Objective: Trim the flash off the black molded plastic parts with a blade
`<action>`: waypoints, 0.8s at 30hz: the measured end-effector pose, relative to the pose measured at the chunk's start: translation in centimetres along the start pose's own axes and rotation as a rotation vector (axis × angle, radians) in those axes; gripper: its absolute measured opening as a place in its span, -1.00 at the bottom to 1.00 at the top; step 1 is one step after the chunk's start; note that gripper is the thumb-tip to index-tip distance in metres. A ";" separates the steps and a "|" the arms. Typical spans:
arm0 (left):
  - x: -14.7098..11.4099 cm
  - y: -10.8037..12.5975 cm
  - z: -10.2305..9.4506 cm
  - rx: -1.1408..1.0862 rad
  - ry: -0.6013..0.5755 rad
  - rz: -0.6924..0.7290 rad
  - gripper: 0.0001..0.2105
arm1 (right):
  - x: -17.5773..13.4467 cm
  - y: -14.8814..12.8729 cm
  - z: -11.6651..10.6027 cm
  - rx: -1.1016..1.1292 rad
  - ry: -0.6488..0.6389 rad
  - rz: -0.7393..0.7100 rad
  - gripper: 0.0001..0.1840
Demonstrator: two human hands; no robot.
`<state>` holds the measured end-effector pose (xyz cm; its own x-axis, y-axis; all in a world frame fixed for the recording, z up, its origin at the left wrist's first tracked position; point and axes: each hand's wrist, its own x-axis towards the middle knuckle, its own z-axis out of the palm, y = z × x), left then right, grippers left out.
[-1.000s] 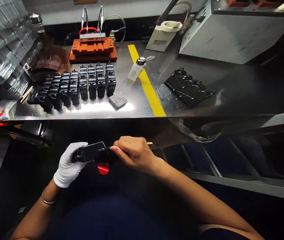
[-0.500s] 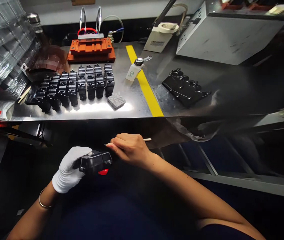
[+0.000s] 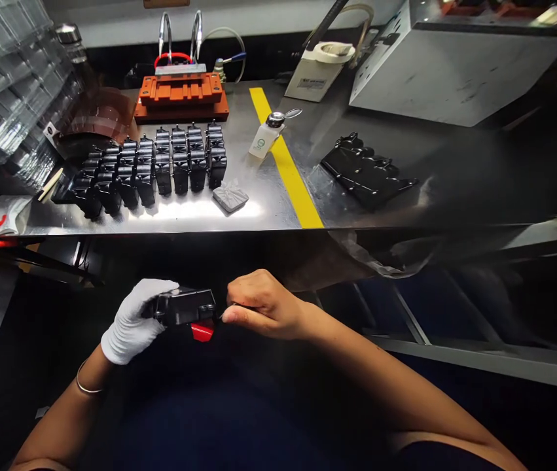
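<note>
My left hand [image 3: 133, 324], in a white glove, is closed around one end of a glossy black plastic part [image 3: 184, 309] held above my lap. A small red piece [image 3: 202, 331] shows just under that part; whether it is joined to it I cannot tell. At the part's right end is my bare right hand [image 3: 263, 306], pinching a thin stick whose tip points at the part. Most of the stick is hidden by my fingers, and I cannot tell whether the tip touches.
Rows of similar black parts [image 3: 180, 160] stand on the metal bench [image 3: 170, 226]. Nearby are a grey block [image 3: 230, 196], a white bottle [image 3: 264, 139] and yellow tape [image 3: 292, 176]. An orange fixture [image 3: 182, 98] stands behind, black parts in film [image 3: 364, 170] lie right, clear trays [image 3: 3, 78] left.
My right hand has moved slightly down and turned, so the stick's pale rear end no longer shows. The black part has risen and tilted a little, and more of the red piece is visible.
</note>
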<state>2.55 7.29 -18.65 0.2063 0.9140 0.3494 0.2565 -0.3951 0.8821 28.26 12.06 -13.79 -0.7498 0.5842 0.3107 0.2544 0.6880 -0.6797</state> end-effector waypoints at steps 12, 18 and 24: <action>0.4 -0.9 0.4 -0.621 -0.312 -0.606 -0.40 | 2.7 -0.2 0.5 -0.333 0.061 -0.291 -0.30; 0.2 -1.1 1.0 -0.573 -0.271 -0.596 -0.41 | 2.7 0.0 0.9 -0.389 0.198 -0.277 -0.30; 0.0 -1.4 1.7 -0.539 -0.224 -0.548 -0.52 | 2.8 0.1 1.1 -0.425 0.239 -0.275 -0.32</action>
<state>3.80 7.75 -20.45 0.3825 0.9022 -0.1994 -0.1036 0.2563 0.9610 25.52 13.31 -13.67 -0.6764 0.4064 0.6143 0.3302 0.9128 -0.2403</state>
